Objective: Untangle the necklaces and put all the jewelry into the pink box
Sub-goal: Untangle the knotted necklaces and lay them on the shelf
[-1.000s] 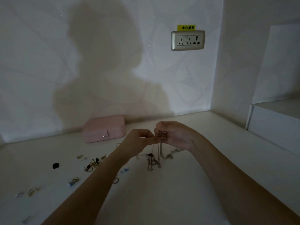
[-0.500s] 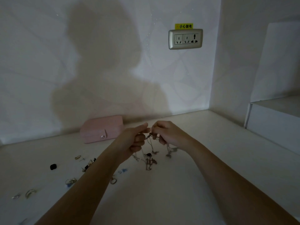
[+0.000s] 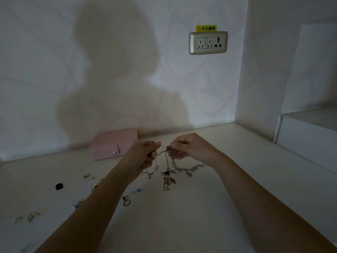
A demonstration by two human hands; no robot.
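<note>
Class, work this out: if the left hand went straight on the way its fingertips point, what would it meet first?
Probably the knot of thin metal necklace chains pinched between left hand and right hand; depth is unclear.

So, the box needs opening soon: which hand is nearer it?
Left. The left hand is just right of the box; the right hand is farther right, past the necklaces.

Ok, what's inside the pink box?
Its inside is hidden: the pink box sits closed and snapped shut. The tangled necklaces hang outside it, pinched between left hand and right hand.
</note>
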